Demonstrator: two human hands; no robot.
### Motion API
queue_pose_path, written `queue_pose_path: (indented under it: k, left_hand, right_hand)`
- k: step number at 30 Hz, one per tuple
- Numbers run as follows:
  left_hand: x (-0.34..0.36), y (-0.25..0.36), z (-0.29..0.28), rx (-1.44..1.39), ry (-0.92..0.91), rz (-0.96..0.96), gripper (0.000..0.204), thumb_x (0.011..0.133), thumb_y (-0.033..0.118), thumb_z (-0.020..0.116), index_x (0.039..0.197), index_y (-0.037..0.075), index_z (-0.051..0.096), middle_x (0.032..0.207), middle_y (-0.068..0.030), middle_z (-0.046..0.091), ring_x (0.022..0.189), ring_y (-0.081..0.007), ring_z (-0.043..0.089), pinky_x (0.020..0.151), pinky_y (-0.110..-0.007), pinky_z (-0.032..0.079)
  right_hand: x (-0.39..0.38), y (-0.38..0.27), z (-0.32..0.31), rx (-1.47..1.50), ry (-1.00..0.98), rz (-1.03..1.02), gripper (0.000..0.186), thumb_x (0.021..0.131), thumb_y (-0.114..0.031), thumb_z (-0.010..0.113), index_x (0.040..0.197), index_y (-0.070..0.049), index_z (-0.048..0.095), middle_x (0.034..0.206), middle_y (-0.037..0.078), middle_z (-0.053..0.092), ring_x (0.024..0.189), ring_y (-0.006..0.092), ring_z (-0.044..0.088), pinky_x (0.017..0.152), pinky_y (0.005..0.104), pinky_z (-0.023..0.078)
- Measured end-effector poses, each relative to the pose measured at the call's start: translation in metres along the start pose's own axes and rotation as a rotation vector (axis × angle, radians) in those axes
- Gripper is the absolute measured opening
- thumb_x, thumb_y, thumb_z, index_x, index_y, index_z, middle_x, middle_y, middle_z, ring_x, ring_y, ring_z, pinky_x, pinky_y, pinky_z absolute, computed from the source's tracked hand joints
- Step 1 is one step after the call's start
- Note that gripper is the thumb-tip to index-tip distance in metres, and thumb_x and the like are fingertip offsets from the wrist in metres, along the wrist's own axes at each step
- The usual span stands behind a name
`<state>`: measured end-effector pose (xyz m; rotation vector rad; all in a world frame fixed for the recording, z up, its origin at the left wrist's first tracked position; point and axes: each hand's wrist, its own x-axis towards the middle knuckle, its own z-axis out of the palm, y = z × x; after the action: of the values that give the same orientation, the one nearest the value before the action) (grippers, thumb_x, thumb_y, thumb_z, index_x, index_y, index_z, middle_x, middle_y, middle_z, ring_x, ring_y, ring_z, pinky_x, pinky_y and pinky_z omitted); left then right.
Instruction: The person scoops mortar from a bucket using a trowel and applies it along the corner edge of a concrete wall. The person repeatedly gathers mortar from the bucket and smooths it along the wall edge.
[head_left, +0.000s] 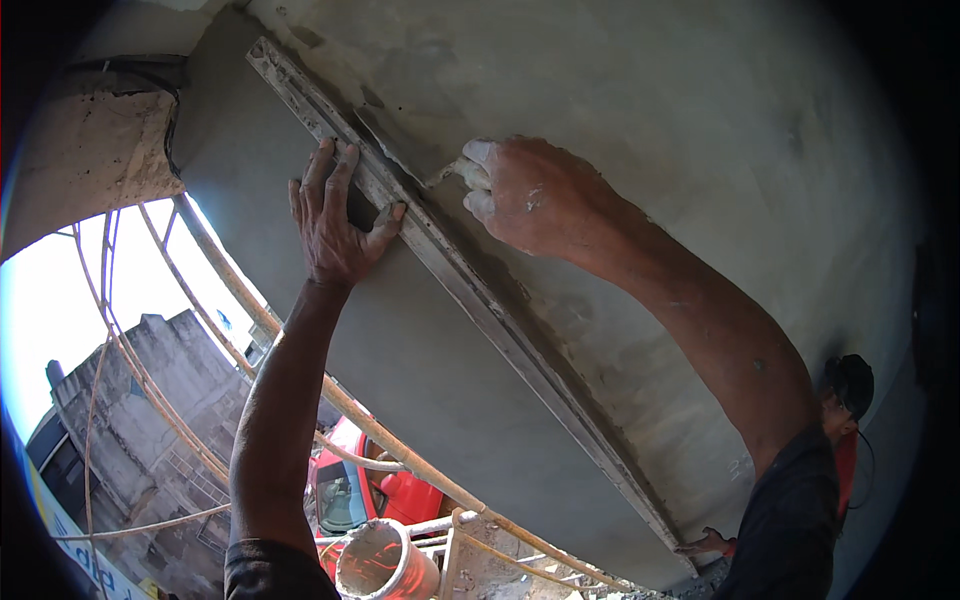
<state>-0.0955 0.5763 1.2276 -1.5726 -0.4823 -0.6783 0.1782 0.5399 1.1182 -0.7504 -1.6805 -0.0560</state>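
Observation:
A long, mortar-stained straightedge (470, 283) runs diagonally along the edge of the grey plastered surface (400, 420). My left hand (338, 220) holds it near its upper end, with spread fingers and thumb pressing on the bar. My right hand (530, 195) is closed round the mortar-smeared handle of a trowel (395, 150). The trowel's blade shows nearly edge-on, close beside the bar and against the plaster. Whitish mortar coats some right-hand fingers. Another person's hand (708, 543) is at the bar's lower end.
A co-worker in a dark cap (850, 385) stands at the lower right. Bent scaffold poles (350, 405) cross below the plaster. A mortar-stained bucket (413, 575) is at the bottom, near a red vehicle (410, 500). A weathered building (140, 390) rises at the left.

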Motion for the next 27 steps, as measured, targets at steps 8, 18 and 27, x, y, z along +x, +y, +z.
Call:
queue_pose_path:
  k: [8, 18, 27]
  left_hand:
    - [0.001, -0.007, 0.007, -0.058, 0.05, 0.03, 0.091, 0.083, 0.07, 0.069, 0.15, 0.013, 0.048, 0.157, -0.0199, 0.039, 0.145, -0.0398, 0.039, 0.115, -0.069, 0.024]
    - [0.002, -0.006, 0.006, -0.022, 0.06, 0.041, 0.09, 0.083, 0.07, 0.069, 0.149, 0.013, 0.048, 0.156, -0.0198, 0.041, 0.143, -0.039, 0.042, 0.113, -0.064, 0.029]
    - [0.003, -0.004, 0.005, -0.046, 0.068, 0.038, 0.089, 0.083, 0.07, 0.069, 0.15, 0.014, 0.049, 0.156, -0.0196, 0.041, 0.143, -0.0393, 0.042, 0.113, -0.065, 0.028]
  right_hand:
    - [0.012, -0.008, 0.018, -0.075, 0.181, -0.154, 0.012, 0.091, -0.011, 0.061, 0.091, -0.001, 0.066, 0.087, 0.018, 0.07, 0.086, 0.0356, 0.072, 0.079, 0.048, 0.059]
    - [-0.021, -0.003, 0.017, -0.008, 0.193, -0.173, 0.015, 0.093, -0.013, 0.06, 0.097, 0.0, 0.067, 0.09, 0.02, 0.071, 0.089, 0.0387, 0.071, 0.082, 0.0493, 0.057]
    - [-0.018, 0.017, 0.012, 0.086, 0.198, 0.026, 0.031, 0.094, -0.021, 0.062, 0.114, 0.001, 0.068, 0.103, 0.025, 0.072, 0.097, 0.0415, 0.07, 0.085, 0.0504, 0.056]
